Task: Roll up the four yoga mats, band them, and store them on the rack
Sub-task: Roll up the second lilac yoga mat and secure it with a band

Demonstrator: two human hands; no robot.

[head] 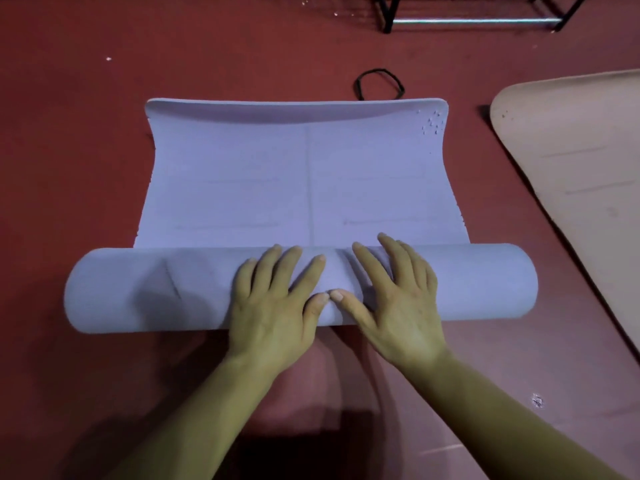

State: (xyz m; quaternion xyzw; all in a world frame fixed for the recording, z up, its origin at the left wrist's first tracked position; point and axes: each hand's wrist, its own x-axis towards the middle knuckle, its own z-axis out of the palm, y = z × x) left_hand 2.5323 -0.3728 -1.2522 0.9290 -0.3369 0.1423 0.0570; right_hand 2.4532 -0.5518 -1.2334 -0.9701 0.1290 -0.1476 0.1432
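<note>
A lilac yoga mat (298, 181) lies on the red floor, most of it wound into a thick roll (138, 289) across the near side. A short flat stretch reaches away from the roll, and its far edge curls upward. My left hand (273, 303) and my right hand (394, 299) press flat on top of the roll's middle, fingers spread, thumbs touching. A black elastic band (379, 83) lies on the floor just beyond the mat's far edge. The rack's (474, 20) black legs and metal bar show at the top right.
A beige yoga mat (571, 161) lies unrolled on the floor to the right, running off the frame. Red floor with small white specks surrounds both mats.
</note>
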